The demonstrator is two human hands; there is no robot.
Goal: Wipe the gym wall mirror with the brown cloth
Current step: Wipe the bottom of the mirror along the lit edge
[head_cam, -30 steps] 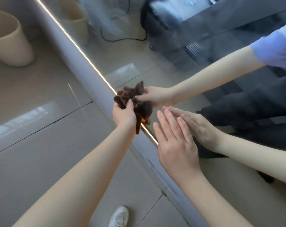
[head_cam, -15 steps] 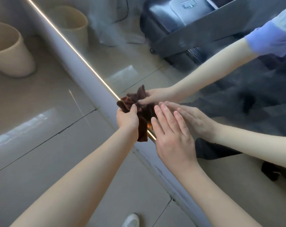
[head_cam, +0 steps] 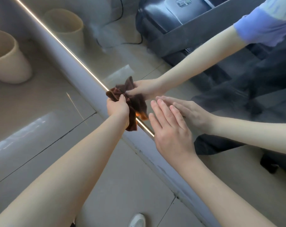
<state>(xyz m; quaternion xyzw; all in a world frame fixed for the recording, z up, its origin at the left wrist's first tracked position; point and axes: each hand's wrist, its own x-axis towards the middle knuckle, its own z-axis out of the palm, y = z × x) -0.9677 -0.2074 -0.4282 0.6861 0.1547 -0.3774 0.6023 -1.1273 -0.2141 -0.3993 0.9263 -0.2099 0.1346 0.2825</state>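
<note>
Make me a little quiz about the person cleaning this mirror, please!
1. Which hand grips the brown cloth?
2. True or false: the right hand has straight fingers, reaching to the wall mirror.
3. What stands on the floor at far left? A. beige bin B. blue bucket C. red chair
Key: 1. the left hand; 2. true; 3. A.

Left: bin (head_cam: 8, 59); cloth (head_cam: 132, 123) against mirror (head_cam: 122, 54).
</note>
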